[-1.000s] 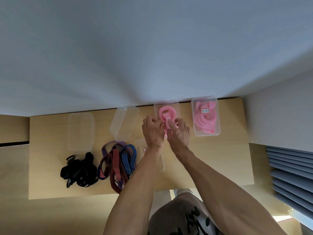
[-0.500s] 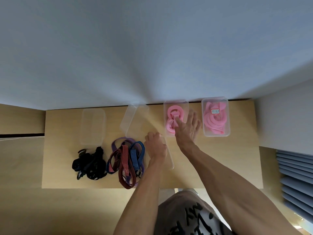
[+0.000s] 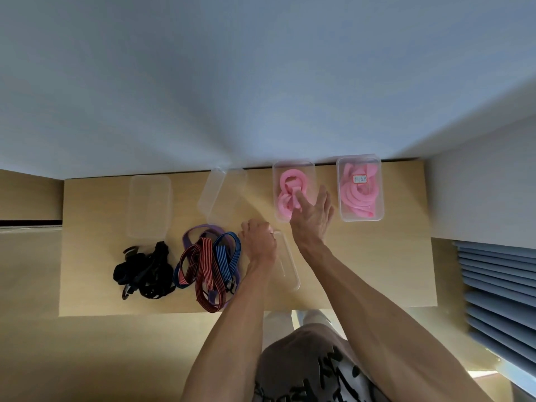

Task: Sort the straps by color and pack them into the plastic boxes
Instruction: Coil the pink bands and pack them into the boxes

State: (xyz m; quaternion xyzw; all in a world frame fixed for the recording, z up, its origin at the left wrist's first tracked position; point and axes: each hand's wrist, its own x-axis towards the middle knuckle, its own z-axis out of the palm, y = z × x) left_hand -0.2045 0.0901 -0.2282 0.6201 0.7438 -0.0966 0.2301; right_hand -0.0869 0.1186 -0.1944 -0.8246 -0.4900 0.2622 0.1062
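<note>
Right hand (image 3: 311, 217) spread flat with straight fingers pressing the pink straps (image 3: 290, 195) into the open plastic box (image 3: 293, 166) beneath it, left hand (image 3: 258, 242) curled around the clear lid's (image 3: 290, 268) far edge, striped straps (image 3: 207, 265) heaped just left.

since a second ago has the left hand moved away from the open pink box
Yes. The left hand has pulled back from the open pink box toward the table's near edge, and now grips the clear lid.
</note>
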